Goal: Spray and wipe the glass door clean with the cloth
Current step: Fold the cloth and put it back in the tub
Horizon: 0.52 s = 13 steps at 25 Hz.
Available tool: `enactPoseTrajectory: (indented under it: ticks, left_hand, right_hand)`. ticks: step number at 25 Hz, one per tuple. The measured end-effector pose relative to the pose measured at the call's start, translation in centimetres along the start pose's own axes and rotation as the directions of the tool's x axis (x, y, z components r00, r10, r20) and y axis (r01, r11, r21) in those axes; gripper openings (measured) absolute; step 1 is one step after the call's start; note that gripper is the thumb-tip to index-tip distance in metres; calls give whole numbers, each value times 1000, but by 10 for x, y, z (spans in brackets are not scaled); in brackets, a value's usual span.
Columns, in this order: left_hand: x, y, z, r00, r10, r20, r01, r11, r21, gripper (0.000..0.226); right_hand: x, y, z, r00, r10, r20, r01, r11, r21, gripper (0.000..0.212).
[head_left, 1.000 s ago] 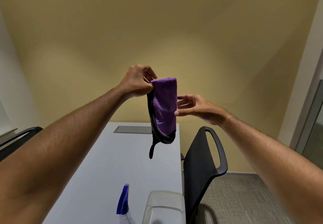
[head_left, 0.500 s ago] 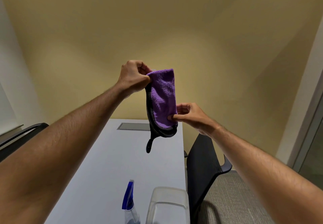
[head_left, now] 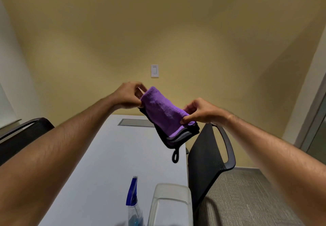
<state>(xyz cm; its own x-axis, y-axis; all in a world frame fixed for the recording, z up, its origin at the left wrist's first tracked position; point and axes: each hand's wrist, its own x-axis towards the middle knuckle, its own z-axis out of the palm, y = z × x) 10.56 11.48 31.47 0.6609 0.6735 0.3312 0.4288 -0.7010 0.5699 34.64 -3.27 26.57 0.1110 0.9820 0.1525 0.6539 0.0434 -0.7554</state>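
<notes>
From the head camera, both arms are stretched out in front, up at chest height over the desk [head_left: 109, 155]; between them hangs the purple cloth [head_left: 164, 112], folded, with dark edging along its lower side and a small black loop [head_left: 175, 157] dangling from the bottom corner; the left hand [head_left: 128, 95] has the upper end, fingers and thumb curled in a tight grip on the fold; the right hand [head_left: 201, 112] takes the lower right end, thumb underneath and fingers bent over the top, a pinching grip on the fabric; so the cloth slants down from left to right, held clear above the desk and touching nothing else. Down below, on the near part of the pale desk, the spray bottle [head_left: 133, 206] stands with its blue trigger head up and clear body cut off by the frame edge; just beside it on the right sits a clear plastic container [head_left: 170, 206]; a grey rectangular hatch [head_left: 136, 122] is set into the far end of the desk; one black chair [head_left: 208, 155] stands against the desk's right side, another chair [head_left: 23, 135] shows at the left edge; on the yellow wall straight ahead there is a white switch plate [head_left: 154, 70]; at the far right edge a strip of the glass door [head_left: 317, 137] is in view, well apart from the cloth.
</notes>
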Motion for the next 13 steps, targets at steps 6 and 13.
enactPoseTrajectory:
  ticks: [6, 13]
  left_hand:
    - [-3, -14, 30, 962, 167, 216, -185, 981, 65, 37]
    - [-5, -45, 73, 930, 197, 309, -261, 948, 182, 17]
  right_hand:
    - [-1, 9, 10, 992, 113, 63, -92, 960, -264, 13]
    - [-5, 27, 33, 981, 184, 67, -157, 944, -290, 14]
